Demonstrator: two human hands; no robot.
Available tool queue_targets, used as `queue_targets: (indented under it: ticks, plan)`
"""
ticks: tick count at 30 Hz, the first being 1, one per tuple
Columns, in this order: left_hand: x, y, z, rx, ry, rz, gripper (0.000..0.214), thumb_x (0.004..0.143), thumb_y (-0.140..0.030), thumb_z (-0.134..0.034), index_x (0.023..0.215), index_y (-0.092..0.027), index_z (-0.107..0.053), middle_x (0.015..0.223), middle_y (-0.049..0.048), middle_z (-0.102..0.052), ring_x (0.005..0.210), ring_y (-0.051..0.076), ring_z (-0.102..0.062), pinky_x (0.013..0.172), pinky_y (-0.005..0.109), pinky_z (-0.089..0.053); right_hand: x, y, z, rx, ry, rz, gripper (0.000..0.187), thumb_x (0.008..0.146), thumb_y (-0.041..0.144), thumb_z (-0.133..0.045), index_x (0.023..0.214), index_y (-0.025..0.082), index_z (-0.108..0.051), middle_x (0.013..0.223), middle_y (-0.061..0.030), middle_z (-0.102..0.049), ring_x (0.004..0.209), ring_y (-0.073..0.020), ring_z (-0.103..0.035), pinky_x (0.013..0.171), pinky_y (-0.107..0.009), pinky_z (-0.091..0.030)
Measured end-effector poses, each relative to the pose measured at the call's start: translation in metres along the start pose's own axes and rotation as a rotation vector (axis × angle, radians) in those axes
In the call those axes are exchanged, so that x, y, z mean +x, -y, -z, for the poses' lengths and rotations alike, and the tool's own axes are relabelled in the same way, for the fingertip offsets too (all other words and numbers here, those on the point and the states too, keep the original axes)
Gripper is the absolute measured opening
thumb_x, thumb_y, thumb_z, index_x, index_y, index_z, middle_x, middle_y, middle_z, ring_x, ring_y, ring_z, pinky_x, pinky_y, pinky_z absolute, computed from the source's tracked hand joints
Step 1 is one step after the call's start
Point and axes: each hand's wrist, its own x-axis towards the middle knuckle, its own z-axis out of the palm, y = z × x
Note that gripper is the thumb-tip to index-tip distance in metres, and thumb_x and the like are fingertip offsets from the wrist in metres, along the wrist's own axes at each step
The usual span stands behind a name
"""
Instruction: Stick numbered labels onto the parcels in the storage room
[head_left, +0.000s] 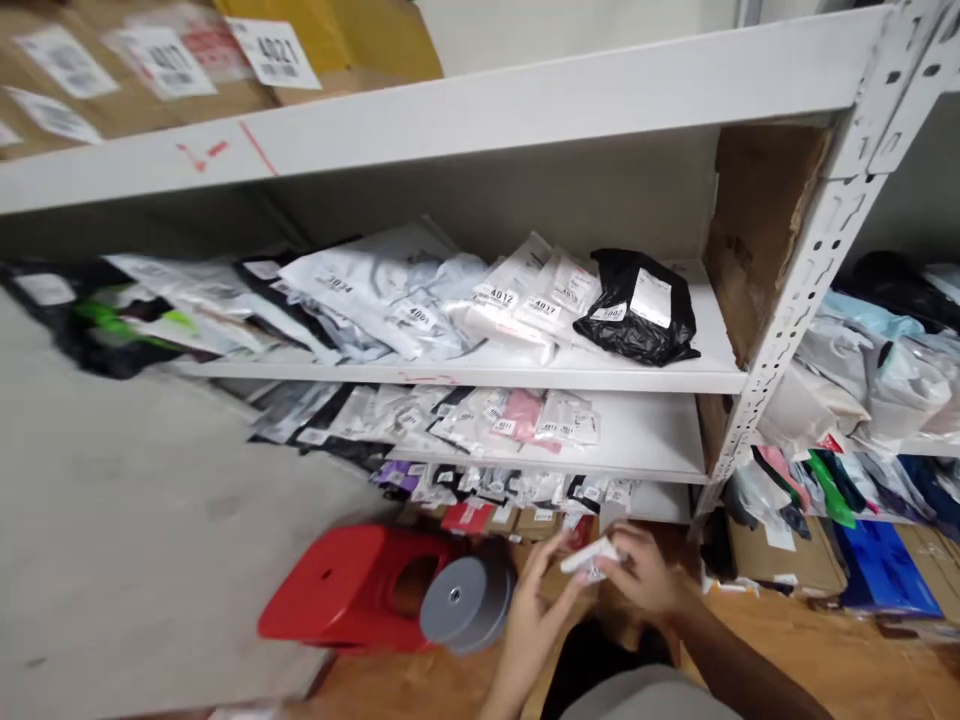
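Low in the picture, in front of my body, both hands come together around a small white packet (592, 553) with dark print on its side. My right hand (643, 572) grips its right end between thumb and fingers. My left hand (534, 598) is at the other end, thumb below and fingers above, closed around it. Blur hides the packet's exact kind and print. Beyond the hands, bagged parcels with number labels fill the shelves, among them a black plastic parcel (637, 310) and a white parcel marked 4012 (501, 292).
A white metal shelving unit (495, 375) rises in front, its perforated post (802, 270) at the right. Boxes (180, 60) sit on the top shelf. A red stool (352, 585) and a grey round stool (461, 600) stand left of my hands. More parcels (870, 370) lie on the right-hand shelves.
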Motion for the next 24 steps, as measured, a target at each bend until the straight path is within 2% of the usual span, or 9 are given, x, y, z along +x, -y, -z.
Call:
queue_targets:
  ticks: [1,3,8,11,13,16,20,22,24]
  plan:
    - [-0.015,-0.002,0.003,0.056,0.079,0.013,0.040,0.077,-0.055,-0.068,0.098,-0.022,-0.073,0.104,0.0086,-0.073,0.102,0.027,-0.066,0.092,0.034,-0.051,-0.022,-0.002,-0.007,0.029,0.036,-0.057,0.036,0.095,0.041,-0.052,0.066,0.020,-0.055,0.067,0.0003,-0.056,0.061,-0.0130,-0.052,0.057,-0.024,-0.041]
    - [-0.044,-0.007,0.004,0.131,0.205,0.054,0.038,0.078,-0.058,-0.065,0.078,-0.021,-0.074,0.081,0.0065,-0.073,0.082,0.024,-0.067,0.080,0.031,-0.053,-0.063,0.000,-0.013,0.080,0.094,-0.164,0.038,0.095,0.046,-0.050,0.070,0.019,-0.060,0.067,0.0002,-0.058,0.060,-0.0128,-0.052,0.056,-0.023,-0.039]
    - [-0.112,-0.005,-0.019,0.102,0.266,0.120,0.038,0.078,-0.057,-0.061,0.084,-0.021,-0.071,0.076,0.0041,-0.073,0.073,0.022,-0.065,0.068,0.027,-0.051,-0.149,0.038,0.001,0.105,0.225,-0.300,0.033,0.094,0.048,-0.055,0.091,0.020,-0.071,0.086,-0.0042,-0.072,0.075,-0.0169,-0.062,0.067,-0.025,-0.044]
    - [-0.157,-0.004,-0.034,0.085,0.431,0.092,0.034,0.083,-0.051,-0.058,0.078,-0.020,-0.069,0.070,0.0018,-0.070,0.068,0.019,-0.063,0.065,0.024,-0.049,-0.201,0.069,0.008,0.057,0.066,-0.388,0.029,0.090,0.047,-0.062,0.100,0.021,-0.070,0.089,-0.0040,-0.072,0.074,-0.0164,-0.063,0.066,-0.024,-0.045]
    - [-0.191,-0.006,-0.040,0.080,0.539,0.089,0.034,0.083,-0.051,-0.059,0.076,-0.020,-0.070,0.071,0.0013,-0.071,0.069,0.018,-0.063,0.067,0.024,-0.049,-0.239,0.092,0.008,0.023,-0.067,-0.452,0.028,0.089,0.046,-0.063,0.095,0.020,-0.071,0.084,-0.0037,-0.072,0.072,-0.0159,-0.062,0.065,-0.024,-0.044]
    - [-0.250,-0.011,-0.049,0.061,0.646,0.117,0.040,0.083,-0.057,-0.058,0.081,-0.020,-0.071,0.076,0.0028,-0.073,0.073,0.020,-0.066,0.069,0.025,-0.051,-0.297,0.135,0.005,-0.006,-0.173,-0.509,0.030,0.089,0.047,-0.062,0.081,0.020,-0.071,0.075,-0.0029,-0.070,0.068,-0.0148,-0.059,0.062,-0.024,-0.042]
    - [-0.325,-0.018,-0.064,-0.074,0.643,0.229,0.047,0.077,-0.065,-0.065,0.087,-0.020,-0.072,0.083,0.0047,-0.075,0.082,0.024,-0.070,0.076,0.028,-0.055,-0.360,0.182,0.007,0.091,-0.311,-0.604,0.039,0.083,0.058,-0.065,0.080,0.019,-0.071,0.067,0.0004,-0.064,0.056,-0.0108,-0.049,0.054,-0.023,-0.038]
    - [-0.357,-0.022,-0.076,-0.119,0.660,0.270,0.052,0.069,-0.066,-0.072,0.096,-0.021,-0.073,0.091,0.0050,-0.076,0.091,0.025,-0.070,0.084,0.029,-0.055,-0.388,0.195,0.015,0.158,-0.444,-0.648,0.048,0.078,0.067,-0.064,0.078,0.019,-0.069,0.064,0.0021,-0.059,0.053,-0.0096,-0.045,0.052,-0.022,-0.035]
    - [-0.386,-0.029,-0.094,-0.090,0.649,0.268,0.056,0.062,-0.068,-0.076,0.093,-0.021,-0.074,0.089,0.0045,-0.076,0.091,0.026,-0.070,0.084,0.028,-0.054,-0.419,0.207,0.031,0.200,-0.585,-0.678,0.055,0.075,0.073,-0.063,0.077,0.019,-0.068,0.063,0.0028,-0.057,0.053,-0.0092,-0.043,0.052,-0.022,-0.035]
